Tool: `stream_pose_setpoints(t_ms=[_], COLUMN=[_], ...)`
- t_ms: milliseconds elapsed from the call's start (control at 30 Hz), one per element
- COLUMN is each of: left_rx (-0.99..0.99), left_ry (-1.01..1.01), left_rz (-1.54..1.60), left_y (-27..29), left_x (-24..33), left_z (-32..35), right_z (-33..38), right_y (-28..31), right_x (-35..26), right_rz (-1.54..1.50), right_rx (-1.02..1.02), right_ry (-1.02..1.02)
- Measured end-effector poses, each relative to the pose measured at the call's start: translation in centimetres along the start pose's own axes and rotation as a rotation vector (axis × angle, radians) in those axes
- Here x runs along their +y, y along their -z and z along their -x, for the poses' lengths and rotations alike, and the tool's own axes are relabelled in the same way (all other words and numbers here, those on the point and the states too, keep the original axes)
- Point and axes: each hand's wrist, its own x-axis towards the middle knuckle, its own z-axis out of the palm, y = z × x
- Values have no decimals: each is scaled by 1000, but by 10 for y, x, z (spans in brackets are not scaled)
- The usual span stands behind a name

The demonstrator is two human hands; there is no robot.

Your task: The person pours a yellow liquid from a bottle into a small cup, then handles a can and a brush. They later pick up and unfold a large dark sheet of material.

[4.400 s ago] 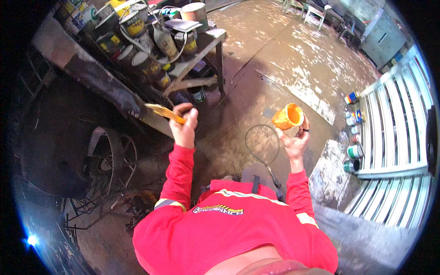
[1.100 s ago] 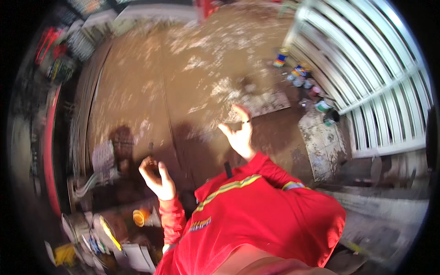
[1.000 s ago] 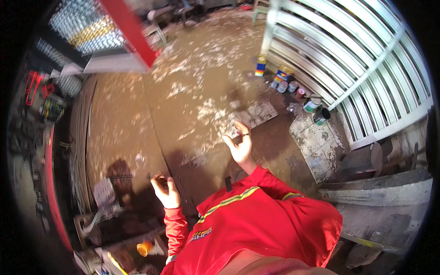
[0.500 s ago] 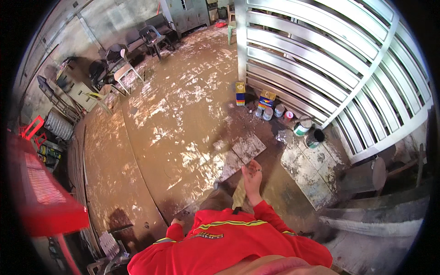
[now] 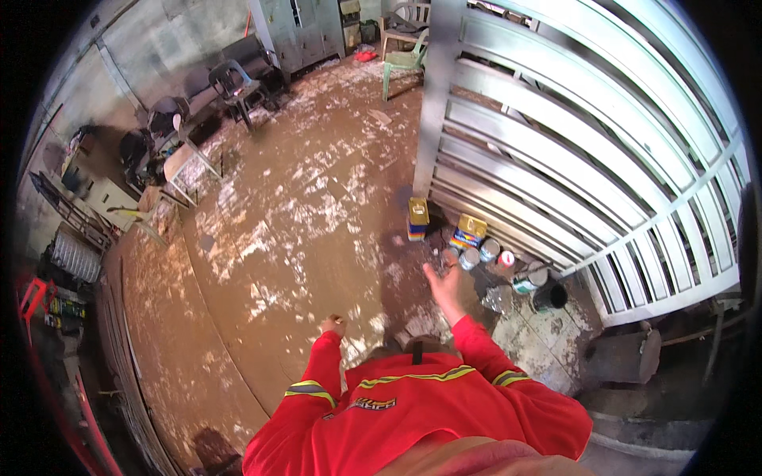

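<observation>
My right hand (image 5: 446,287) reaches forward with the thumb held apart from the fingers, and nothing shows in it. In the picture it overlaps the near edge of a group of paint cans (image 5: 469,258), apparently without touching them. My left hand (image 5: 334,325) hangs over the muddy floor with its fingers curled; whether something small is in them I cannot make out. Just past the right hand stand a yellow-topped square tin (image 5: 417,219) and a second square tin (image 5: 470,229). Beside the cans are a red-and-white tub (image 5: 506,259) and a black bucket (image 5: 549,296).
A large white slatted metal gate (image 5: 548,119) leans across the right side, behind the cans. Plastic chairs (image 5: 184,166) and grey lockers (image 5: 298,36) line the far wall. A rusty cylinder (image 5: 631,357) lies at the right. Brown mud covers the floor (image 5: 278,262).
The view has shifted forward, toward the cans and gate. My left arm has come up and forward into fuller view. My right hand has moved ahead toward the cans. The red object at left has largely left view.
</observation>
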Motion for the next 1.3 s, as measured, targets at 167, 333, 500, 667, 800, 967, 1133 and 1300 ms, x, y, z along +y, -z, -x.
stream_pose_setpoints(t_ms=[167,333,500,667,800,967,1133,1300], left_rx=[-61,18,-240,-174,-139,-145,-197,1], left_ry=[-227,-159,569,636,531,126,4,-104], left_rz=[254,139,-116,-121,-113,-136,-270,-378], left_y=[68,106,121,165,198,241,322,370], left_x=[167,155,65,48,51,115,267,436], left_z=[-148,-271,-331,-421,-539,-759,-1019,-1198], right_z=[-193,-338,-493,-633,-723,-765,-791,-806], right_y=[-59,-123,-150,-179,-211,-211,-226,-244], right_x=[-49,-112,-189,-281,-286,-266,-273,-249], right_rz=[177,212,316,497,717,799,979,749], right_rx=[301,461,704,1032,1261,1484,1660,1767], right_ry=[334,499,713,942,805,836,561,368])
